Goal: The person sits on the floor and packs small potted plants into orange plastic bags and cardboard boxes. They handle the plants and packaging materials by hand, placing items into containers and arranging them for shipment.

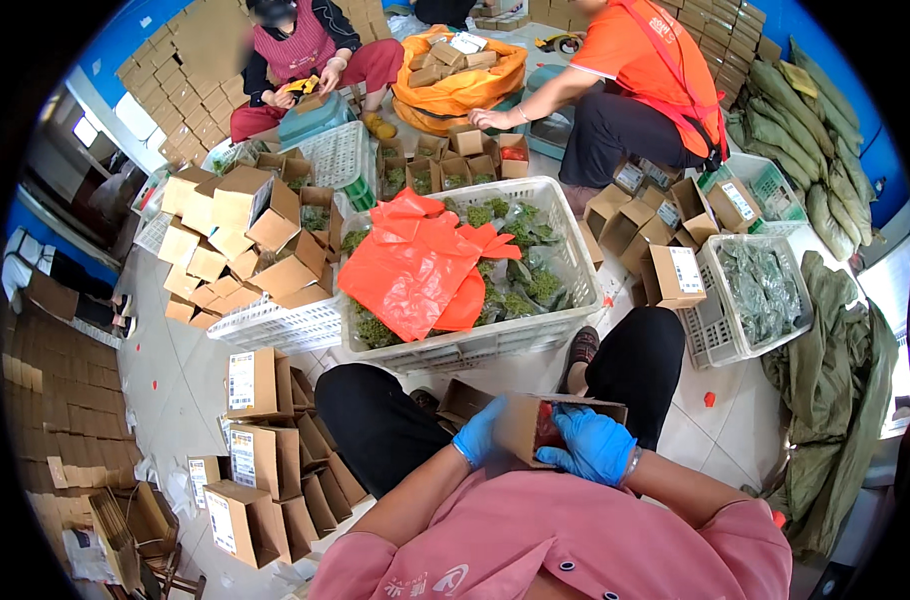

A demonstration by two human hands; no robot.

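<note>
Over my lap I hold a small open cardboard box (518, 428) with red plastic showing inside it. My left hand (479, 432), in a blue glove, grips the box's left side, its fingers partly hidden. At the box's opening, beside the red plastic (549, 425), is my right hand (593, 446), also gloved in blue. Its fingers are bent against the box's edge; their tips are partly hidden. In front of my knees stands a large white crate (465, 352) of bagged green plants (543, 286), with red plastic bags (415, 268) heaped on top.
Open cardboard boxes (265, 447) are stacked at my left, with more (240, 225) beyond them. A crate of clear bags (760, 290) stands at right. Two people (300, 45) (635, 90) work across from me by an orange sack (455, 95). Green sacks (825, 400) lie far right.
</note>
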